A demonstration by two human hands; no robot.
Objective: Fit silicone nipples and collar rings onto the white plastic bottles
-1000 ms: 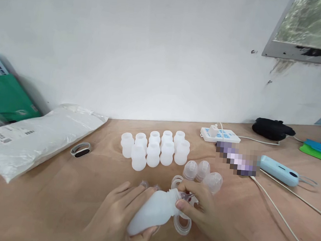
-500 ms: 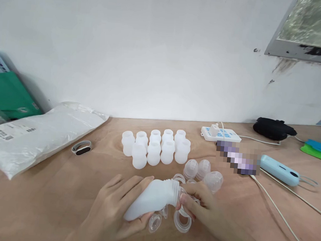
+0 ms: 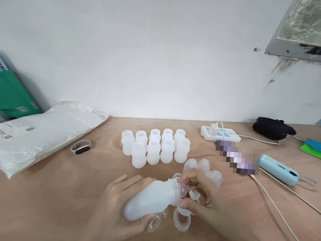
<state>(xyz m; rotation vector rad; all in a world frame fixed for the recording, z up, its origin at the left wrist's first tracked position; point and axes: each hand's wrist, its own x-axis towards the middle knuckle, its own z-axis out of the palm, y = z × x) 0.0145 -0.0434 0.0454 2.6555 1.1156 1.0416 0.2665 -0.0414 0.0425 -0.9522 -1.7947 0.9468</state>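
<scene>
Gripping a white silicone bottle (image 3: 153,200) in a closed left hand (image 3: 119,210), the person's right hand (image 3: 201,199) is pinching a clear nipple (image 3: 186,190) at its mouth, near 9 standing bottles (image 3: 155,148).

Left hand (image 3: 119,207) sits low centre, fingers curled closed; right hand (image 3: 206,201) beside it pinches, forearm running lower right.

Milky white bottle (image 3: 153,199), clear rings (image 3: 181,223), pale blue device (image 3: 278,170), green folder (image 3: 5,95).
</scene>
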